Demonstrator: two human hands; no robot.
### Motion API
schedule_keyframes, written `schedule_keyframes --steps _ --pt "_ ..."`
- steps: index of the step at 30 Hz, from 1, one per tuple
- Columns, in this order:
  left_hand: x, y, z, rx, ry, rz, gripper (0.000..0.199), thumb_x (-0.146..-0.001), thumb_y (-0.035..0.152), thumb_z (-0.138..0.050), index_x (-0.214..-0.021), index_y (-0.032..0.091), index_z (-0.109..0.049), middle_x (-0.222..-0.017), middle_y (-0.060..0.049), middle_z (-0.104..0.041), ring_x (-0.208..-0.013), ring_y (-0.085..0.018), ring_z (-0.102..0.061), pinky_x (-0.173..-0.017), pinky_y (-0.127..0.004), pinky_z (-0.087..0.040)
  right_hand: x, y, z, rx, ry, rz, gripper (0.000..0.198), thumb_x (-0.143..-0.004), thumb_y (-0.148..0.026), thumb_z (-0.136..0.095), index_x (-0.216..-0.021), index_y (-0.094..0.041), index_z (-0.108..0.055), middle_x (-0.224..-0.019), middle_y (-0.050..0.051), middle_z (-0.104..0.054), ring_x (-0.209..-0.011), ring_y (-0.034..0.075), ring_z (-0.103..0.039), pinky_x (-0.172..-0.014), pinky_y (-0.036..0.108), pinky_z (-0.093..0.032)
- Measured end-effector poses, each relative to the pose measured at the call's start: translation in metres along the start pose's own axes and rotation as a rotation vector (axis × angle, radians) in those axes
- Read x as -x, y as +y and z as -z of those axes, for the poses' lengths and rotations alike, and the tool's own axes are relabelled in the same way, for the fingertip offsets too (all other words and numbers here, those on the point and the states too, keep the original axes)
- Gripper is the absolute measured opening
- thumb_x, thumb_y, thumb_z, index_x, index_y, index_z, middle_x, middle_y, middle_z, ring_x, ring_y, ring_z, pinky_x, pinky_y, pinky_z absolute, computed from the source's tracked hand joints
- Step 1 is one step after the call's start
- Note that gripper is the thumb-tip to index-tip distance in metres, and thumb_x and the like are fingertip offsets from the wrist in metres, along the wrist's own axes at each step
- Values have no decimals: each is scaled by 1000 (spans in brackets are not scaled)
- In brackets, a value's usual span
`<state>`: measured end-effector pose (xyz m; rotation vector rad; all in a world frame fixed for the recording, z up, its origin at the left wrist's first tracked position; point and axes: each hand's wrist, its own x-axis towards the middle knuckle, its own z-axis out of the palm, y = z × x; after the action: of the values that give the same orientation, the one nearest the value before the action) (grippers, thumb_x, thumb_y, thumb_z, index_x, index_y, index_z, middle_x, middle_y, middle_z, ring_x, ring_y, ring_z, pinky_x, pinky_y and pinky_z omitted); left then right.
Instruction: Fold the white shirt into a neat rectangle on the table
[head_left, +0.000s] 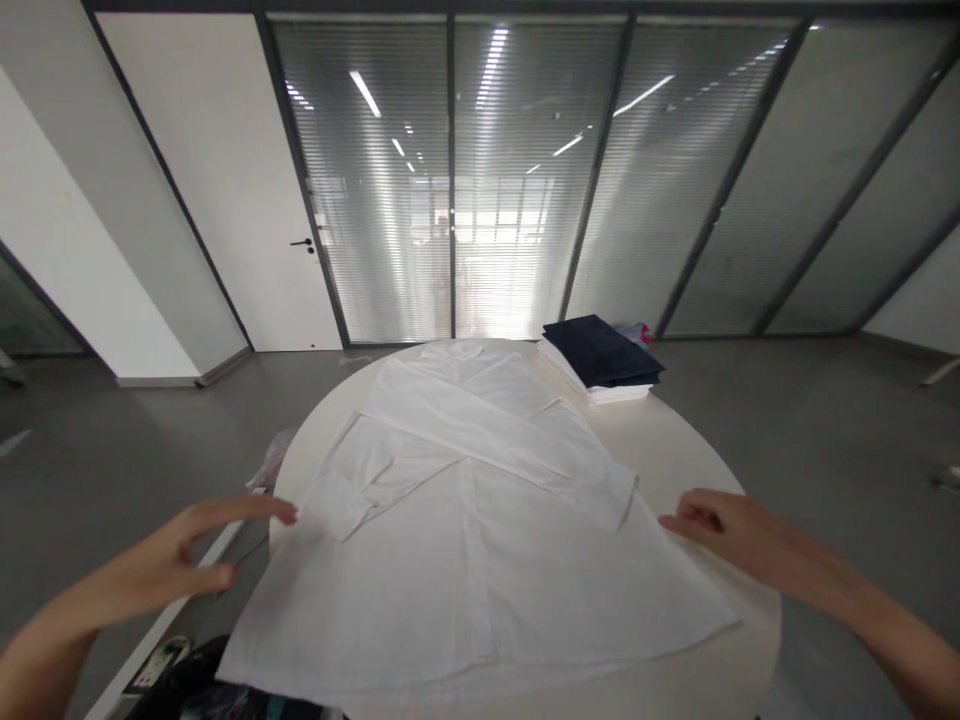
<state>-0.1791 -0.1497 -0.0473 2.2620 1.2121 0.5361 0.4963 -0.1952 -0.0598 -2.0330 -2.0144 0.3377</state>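
Note:
A white long-sleeved shirt [420,560] lies spread over a round white table [697,470], its collar at the far side and its hem toward me. Both sleeves [457,445] are folded inward across the body and overlap. At the shirt's left edge is my left hand [180,560], open, thumb and forefinger apart, with nothing held. My right hand [731,530] is by the right edge, its fingers curled in and the thumb side pointing at the fabric. No cloth shows between those fingers.
A stack of folded clothes [604,355], dark navy on top and white below, stands at the table's back right. Below left are a dark bag [202,680], a power socket strip [157,665] and some clear plastic wrapping [271,458]. Glass partitions and a white door [225,180] stand behind.

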Motion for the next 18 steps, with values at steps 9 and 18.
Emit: schedule_keyframes --steps 9,18 --pt "-282 58 -29 82 111 -50 57 -89 58 -50 -118 14 -70 -115 -12 -73 -100 -25 -68 -79 -32 -56 -111 -86 -32 15 -70 517 57 -96 -63 -41 -131 -23 -65 -148 11 -51 -139 31 -44 -117 49 -32" --pt "-334 46 -131 -368 -164 -156 66 -96 66 -36 -153 33 -36 -162 -5 -30 -151 -28 -20 -121 -52 -12 -126 -89 -72 134 -196 516 68 -98 -67 -29 -156 -30 -33 -164 7 -18 -152 28 -14 -123 52 -14"
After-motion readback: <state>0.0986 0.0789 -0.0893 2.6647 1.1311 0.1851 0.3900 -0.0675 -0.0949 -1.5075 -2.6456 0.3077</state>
